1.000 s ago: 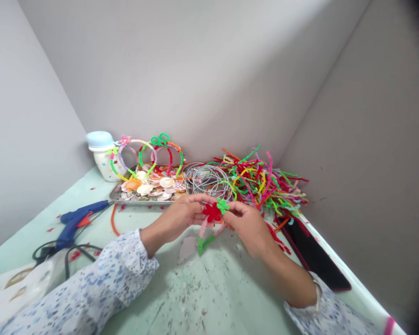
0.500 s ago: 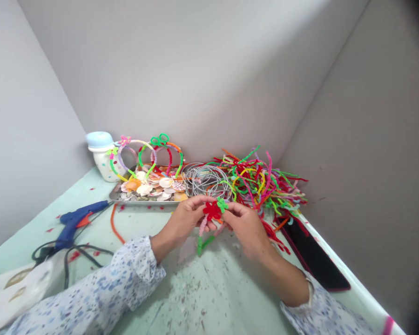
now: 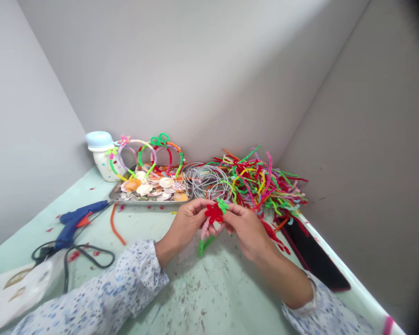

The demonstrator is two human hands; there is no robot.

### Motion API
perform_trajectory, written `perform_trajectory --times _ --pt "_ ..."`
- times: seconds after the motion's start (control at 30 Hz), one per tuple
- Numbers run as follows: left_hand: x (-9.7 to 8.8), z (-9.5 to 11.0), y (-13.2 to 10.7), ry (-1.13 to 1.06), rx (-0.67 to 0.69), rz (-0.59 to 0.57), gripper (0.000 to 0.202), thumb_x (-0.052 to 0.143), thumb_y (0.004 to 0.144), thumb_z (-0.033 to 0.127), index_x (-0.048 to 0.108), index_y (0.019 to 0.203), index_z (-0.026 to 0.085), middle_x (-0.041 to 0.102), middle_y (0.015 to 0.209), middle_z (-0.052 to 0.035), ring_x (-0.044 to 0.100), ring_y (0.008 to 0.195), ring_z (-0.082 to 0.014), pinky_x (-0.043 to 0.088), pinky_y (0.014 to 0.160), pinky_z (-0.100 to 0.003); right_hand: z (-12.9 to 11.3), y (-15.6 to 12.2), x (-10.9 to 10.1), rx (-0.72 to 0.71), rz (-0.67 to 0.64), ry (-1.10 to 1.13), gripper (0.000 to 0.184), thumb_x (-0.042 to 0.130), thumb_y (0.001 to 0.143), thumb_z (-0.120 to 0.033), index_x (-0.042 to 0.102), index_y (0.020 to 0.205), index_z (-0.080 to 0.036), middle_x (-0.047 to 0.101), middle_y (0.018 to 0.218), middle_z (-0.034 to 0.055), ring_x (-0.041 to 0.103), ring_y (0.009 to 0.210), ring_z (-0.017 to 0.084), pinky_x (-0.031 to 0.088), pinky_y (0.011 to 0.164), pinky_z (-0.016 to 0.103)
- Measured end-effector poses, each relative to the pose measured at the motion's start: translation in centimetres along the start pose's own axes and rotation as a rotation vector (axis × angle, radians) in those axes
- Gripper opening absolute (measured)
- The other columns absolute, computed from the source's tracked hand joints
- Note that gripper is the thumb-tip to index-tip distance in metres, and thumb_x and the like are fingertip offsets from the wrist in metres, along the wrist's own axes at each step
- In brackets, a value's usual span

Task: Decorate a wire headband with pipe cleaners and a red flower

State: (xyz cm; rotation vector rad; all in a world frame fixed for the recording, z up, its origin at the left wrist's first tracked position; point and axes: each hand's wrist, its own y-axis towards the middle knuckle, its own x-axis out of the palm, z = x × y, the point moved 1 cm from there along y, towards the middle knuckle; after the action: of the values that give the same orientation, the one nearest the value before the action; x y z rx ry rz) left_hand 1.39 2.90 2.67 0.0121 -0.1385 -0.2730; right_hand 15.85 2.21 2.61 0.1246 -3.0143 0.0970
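Observation:
Between my two hands is a headband [image 3: 205,228] wrapped in pink and green pipe cleaner, its lower green part hanging below my fingers. A red pipe-cleaner flower [image 3: 213,213] and a smaller green pipe-cleaner flower [image 3: 222,205] sit side by side at its top. My left hand [image 3: 190,222] is closed on the band beside the red flower. Thumb and fingers of my right hand [image 3: 246,227] pinch it just by the green flower. Part of the band is hidden behind my fingers.
Finished headbands [image 3: 139,158] stand in a metal tray [image 3: 150,203] of shells [image 3: 165,183]. Wire loops [image 3: 209,181] and a pipe-cleaner pile [image 3: 261,181] lie right of it. At left are a blue glue gun [image 3: 70,228] and a white jar [image 3: 103,158]; at right, a black phone-like slab [image 3: 314,256].
Both hands still hold the headband with its flowers. My left hand and the flowers have shifted very slightly to the right and down.

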Motion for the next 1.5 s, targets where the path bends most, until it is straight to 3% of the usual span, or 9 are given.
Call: perform_trajectory --times 0.23,0.43,0.7,0.8,0.9,0.97,1.07,1.3,1.5 --pt "0.3 0.1 -0.5 0.053 0.034 0.042 0.021 0.06 0.081 0.032 0.063 0.094 0.015 0.061 0.055 0.0016 0.055 0.044 -0.0105 0.04 0.039 -0.018 0.2 0.1 -0.2 0.089 -0.103 0.157 0.013 0.066 0.067 -0.027 0.062 0.074 -0.017 0.058 0.065 -0.0004 0.05 0.054 0.01 0.038 0.046 0.021" --pt "0.3 -0.4 -0.8 0.076 0.109 0.035 0.019 0.059 0.082 0.028 0.065 0.096 0.018 0.062 0.068 0.0014 0.046 0.045 -0.0067 0.037 0.042 -0.019 0.4 -0.2 0.3 -0.016 -0.02 0.143 0.005 0.062 0.07 -0.021 0.061 0.072 -0.016 0.055 0.061 -0.002 0.048 0.053 0.01 0.037 0.049 0.021" --pt "0.4 -0.4 -1.0 0.091 0.13 0.038 0.02 0.059 0.081 0.026 0.067 0.097 0.017 0.064 0.083 -0.0032 0.055 0.059 -0.011 0.044 0.051 -0.021 0.7 0.0 0.1 -0.054 0.044 -0.033 0.013 0.063 0.072 -0.029 0.059 0.077 -0.017 0.057 0.064 -0.0022 0.051 0.05 0.011 0.037 0.045 0.023" --pt "0.4 -0.4 -0.9 0.092 0.128 0.039 0.02 0.06 0.08 0.027 0.069 0.096 0.017 0.064 0.084 -0.0033 0.055 0.059 -0.011 0.044 0.052 -0.021 0.5 0.3 -0.4 -0.203 0.219 -0.264 0.018 0.064 0.071 -0.027 0.056 0.084 -0.019 0.056 0.074 -0.0006 0.055 0.057 0.015 0.044 0.052 0.028" --pt "0.5 -0.2 -1.0 0.07 0.121 0.049 0.02 0.062 0.079 0.027 0.069 0.095 0.017 0.065 0.085 -0.0034 0.056 0.061 -0.0113 0.045 0.054 -0.022 -0.2 0.2 -0.8 -0.502 0.373 -0.542 0.037 0.063 0.066 -0.016 0.057 0.103 -0.021 0.056 0.101 0.0065 0.058 0.087 0.022 0.048 0.077 0.038" --pt "0.6 -0.1 -1.0 0.052 0.109 0.051 0.019 0.063 0.078 0.026 0.07 0.093 0.017 0.065 0.083 -0.0031 0.056 0.061 -0.0114 0.044 0.053 -0.021 -0.6 0.1 -0.9 -0.669 0.306 -0.647 0.046 0.058 0.068 -0.009 0.058 0.111 -0.024 0.055 0.113 0.007 0.053 0.105 0.023 0.042 0.092 0.041" --pt "0.5 0.1 -1.0 -0.002 0.077 0.041 0.019 0.064 0.076 0.025 0.069 0.092 0.016 0.065 0.078 -0.0028 0.055 0.061 -0.0118 0.042 0.052 -0.021 -0.9 -0.1 -1.0 -0.776 0.142 -0.691 0.046 0.052 0.072 -0.004 0.062 0.109 -0.029 0.06 0.11 0.0033 0.052 0.108 0.021 0.039 0.098 0.041" --pt "0.1 0.4 -0.9 -0.251 0.072 -0.05 0.026 0.054 0.083 0.034 0.067 0.093 0.014 0.064 0.087 -0.0073 0.056 0.075 -0.0161 0.045 0.065 -0.026 -0.9 0.1 -1.2 -0.727 0.143 -0.684 0.041 0.053 0.071 -0.005 0.063 0.105 -0.026 0.063 0.1 0.002 0.057 0.096 0.02 0.044 0.088 0.037" --pt "0.4 0.4 -1.0 -0.21 0.027 -0.031 0.017 0.065 0.077 0.027 0.064 0.089 0.015 0.058 0.073 -0.0006 0.052 0.06 -0.0093 0.037 0.053 -0.02 -0.9 -0.2 -1.0 -0.787 0.089 -0.681 0.048 0.051 0.072 -0.002 0.059 0.112 -0.028 0.057 0.108 0.0029 0.054 0.103 0.019 0.043 0.094 0.037"
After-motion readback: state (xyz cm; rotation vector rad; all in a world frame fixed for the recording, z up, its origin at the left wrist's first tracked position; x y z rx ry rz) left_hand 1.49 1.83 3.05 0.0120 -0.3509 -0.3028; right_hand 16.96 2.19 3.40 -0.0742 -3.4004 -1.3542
